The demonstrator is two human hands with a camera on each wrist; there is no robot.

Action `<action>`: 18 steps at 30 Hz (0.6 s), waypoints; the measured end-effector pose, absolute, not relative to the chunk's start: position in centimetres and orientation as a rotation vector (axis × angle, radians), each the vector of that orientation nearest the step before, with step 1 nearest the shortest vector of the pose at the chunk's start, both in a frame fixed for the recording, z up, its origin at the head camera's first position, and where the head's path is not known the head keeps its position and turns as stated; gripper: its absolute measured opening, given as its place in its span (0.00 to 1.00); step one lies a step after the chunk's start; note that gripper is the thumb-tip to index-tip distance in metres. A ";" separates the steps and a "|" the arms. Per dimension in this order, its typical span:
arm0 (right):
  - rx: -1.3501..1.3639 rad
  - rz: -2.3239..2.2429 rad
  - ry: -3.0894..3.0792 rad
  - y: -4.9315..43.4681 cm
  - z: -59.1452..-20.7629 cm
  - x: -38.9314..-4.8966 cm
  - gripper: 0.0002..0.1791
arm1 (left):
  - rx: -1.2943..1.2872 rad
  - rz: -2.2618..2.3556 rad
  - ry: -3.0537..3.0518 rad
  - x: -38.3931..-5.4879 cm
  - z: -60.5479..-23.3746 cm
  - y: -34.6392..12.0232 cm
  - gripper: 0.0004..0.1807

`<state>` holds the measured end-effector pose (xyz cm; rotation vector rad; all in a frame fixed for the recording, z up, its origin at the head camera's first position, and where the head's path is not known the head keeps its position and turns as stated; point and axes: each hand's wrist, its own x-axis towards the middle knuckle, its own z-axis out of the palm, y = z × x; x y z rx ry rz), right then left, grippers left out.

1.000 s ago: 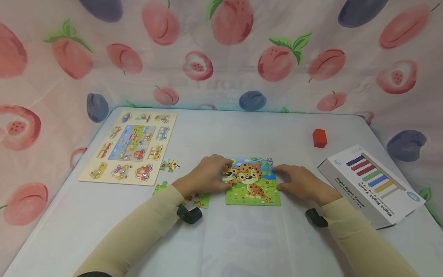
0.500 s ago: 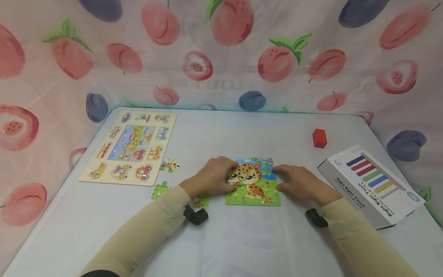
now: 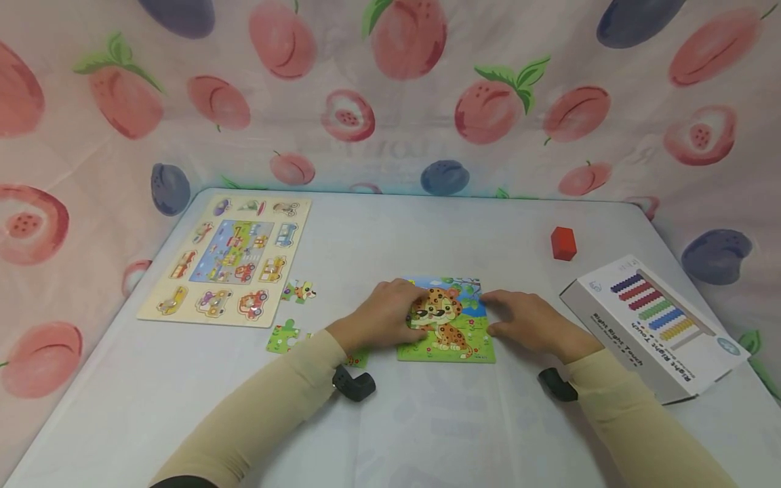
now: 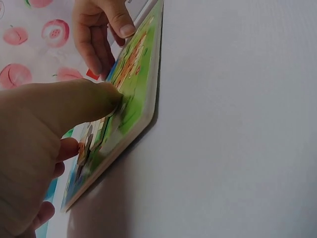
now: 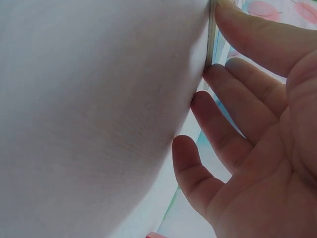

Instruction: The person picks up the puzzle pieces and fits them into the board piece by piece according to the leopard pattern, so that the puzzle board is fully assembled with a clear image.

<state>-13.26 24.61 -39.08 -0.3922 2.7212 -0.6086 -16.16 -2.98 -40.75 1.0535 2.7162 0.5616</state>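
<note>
In the head view a square jigsaw puzzle [image 3: 454, 349] with a spotted leopard cub on grass lies mid-table. Over its left part my left hand [image 3: 386, 315] pinches a puzzle piece [image 3: 421, 314] printed with part of a leopard's face, between thumb and fingers. The left wrist view has this piece [image 4: 89, 144] close over the board, thumb tip right at the green picture. My right hand [image 3: 529, 322] rests at the board's right edge, thumb and fingertips spread along it. In the right wrist view its other fingers [image 5: 213, 126] are spread beside the table surface.
Loose puzzle pieces [image 3: 283, 337] lie left of the board, partly under my left forearm, with another piece [image 3: 300, 291] farther back. A wooden peg puzzle [image 3: 152, 308] lies at far left. A red block [image 3: 564, 244] and a white box [image 3: 641, 329] stand at right.
My left hand has moved right over the board, carrying the puzzle piece toward the cub's face. More of the loose pieces at left shows. The right hand and board have stayed put.
</note>
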 end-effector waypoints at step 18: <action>-0.404 -0.610 2.725 24.8 -39.2 -13.3 0.33 | 1.059 0.541 2.733 -15.8 -40.7 -1.1 0.40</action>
